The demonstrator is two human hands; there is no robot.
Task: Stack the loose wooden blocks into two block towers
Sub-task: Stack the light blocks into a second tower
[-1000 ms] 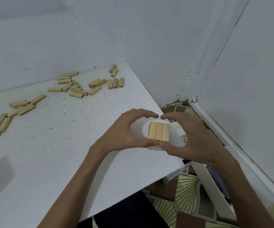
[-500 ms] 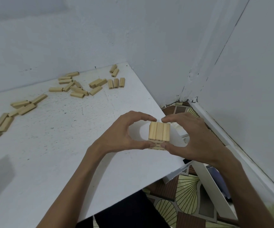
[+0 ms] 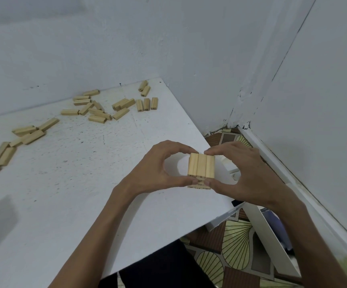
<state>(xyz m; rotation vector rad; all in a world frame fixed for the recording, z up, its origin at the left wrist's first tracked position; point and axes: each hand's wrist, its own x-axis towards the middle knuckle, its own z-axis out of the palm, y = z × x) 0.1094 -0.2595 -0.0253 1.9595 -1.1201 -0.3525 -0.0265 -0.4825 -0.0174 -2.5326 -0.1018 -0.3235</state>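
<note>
Your left hand [image 3: 158, 169] and right hand [image 3: 244, 176] pinch the short pale wooden block stack [image 3: 201, 167] near the edge of the white desk [image 3: 85, 194]; uneven squeezing could twist its layers and topple it.

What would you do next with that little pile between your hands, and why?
Probably release the stack and fetch more loose blocks from across the table: the left hand and right hand pinch it front and back, and its top three blocks already look flush.
</note>
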